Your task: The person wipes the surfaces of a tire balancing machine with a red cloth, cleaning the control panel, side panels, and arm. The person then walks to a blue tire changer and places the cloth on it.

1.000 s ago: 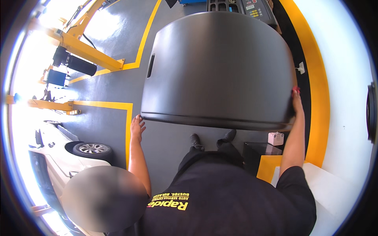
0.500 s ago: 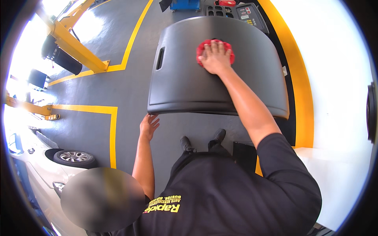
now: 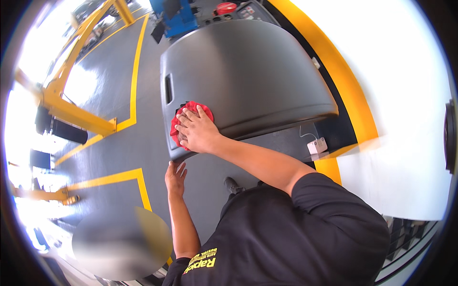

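Note:
A large dark grey moulded cover (image 3: 248,71), like the hood of a wheel balancer, spans the upper middle, with a slot handle at its left side. My right hand (image 3: 198,131) holds a bunched red cloth (image 3: 205,112) flat against its lower left corner, fingers spread over the fabric. Part of the cloth is hidden under the palm. Just below that same corner is my left hand (image 3: 174,177), its fingers apart and nothing in them. The fingertips reach the cover's lower edge; whether they touch it I cannot tell.
Beyond the cover stand a blue machine (image 3: 176,19) and a tray with a round red item (image 3: 225,8). A yellow lift post (image 3: 86,114) rises at left. On the right, a small white box (image 3: 317,146) with a cable sits near the yellow-banded white wall (image 3: 350,100).
My right hand has slid the red cloth from the cover's upper middle to its lower left corner. My left hand stays by that corner. The view has turned and shifted.

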Demonstrator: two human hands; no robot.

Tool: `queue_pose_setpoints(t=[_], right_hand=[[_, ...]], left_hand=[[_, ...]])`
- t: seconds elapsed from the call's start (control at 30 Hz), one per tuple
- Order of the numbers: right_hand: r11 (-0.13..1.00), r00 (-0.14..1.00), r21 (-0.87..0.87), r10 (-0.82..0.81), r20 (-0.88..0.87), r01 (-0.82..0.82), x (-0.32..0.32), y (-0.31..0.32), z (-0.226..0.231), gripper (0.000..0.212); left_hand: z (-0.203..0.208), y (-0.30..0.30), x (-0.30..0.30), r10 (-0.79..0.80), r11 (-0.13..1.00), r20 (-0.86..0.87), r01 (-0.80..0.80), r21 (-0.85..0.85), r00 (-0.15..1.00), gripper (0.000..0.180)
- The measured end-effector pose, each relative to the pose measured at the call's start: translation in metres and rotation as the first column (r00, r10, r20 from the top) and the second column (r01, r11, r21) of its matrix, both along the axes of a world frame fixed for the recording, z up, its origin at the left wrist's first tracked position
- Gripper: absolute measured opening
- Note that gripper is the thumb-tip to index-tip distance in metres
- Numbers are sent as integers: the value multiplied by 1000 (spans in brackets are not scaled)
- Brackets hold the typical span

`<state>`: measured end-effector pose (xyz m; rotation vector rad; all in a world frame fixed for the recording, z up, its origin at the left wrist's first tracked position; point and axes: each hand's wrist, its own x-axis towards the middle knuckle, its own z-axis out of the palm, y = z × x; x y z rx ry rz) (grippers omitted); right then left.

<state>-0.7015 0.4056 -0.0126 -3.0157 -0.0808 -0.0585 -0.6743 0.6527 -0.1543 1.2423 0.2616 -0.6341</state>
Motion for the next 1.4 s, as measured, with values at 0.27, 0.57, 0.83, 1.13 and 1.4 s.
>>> queue_pose_setpoints(t=[0.27, 0.57, 0.83, 1.13, 1.4], right_hand=[[800, 701, 307, -599, 386, 515, -155, -205, 105, 56], [81, 8, 881, -996, 87, 466, -335, -449, 43, 50], [264, -345, 943, -882, 321, 203, -349, -427, 9, 51], [894, 128, 260, -324, 937, 365, -275, -273, 217, 50], [887, 45, 167, -206, 978, 430, -272, -284, 252, 74]], left_hand=[[113, -41, 1, -268, 935, 325, 327, -140, 907, 31], [220, -146, -8, -365, 776, 602, 589, -224, 710, 43], [271, -255, -25, -395, 580, 716, 760, -291, 576, 57], [361, -393, -92, -374, 426, 827, 870, -248, 419, 61], [363, -431, -127, -489, 308, 800, 927, -213, 346, 65]])
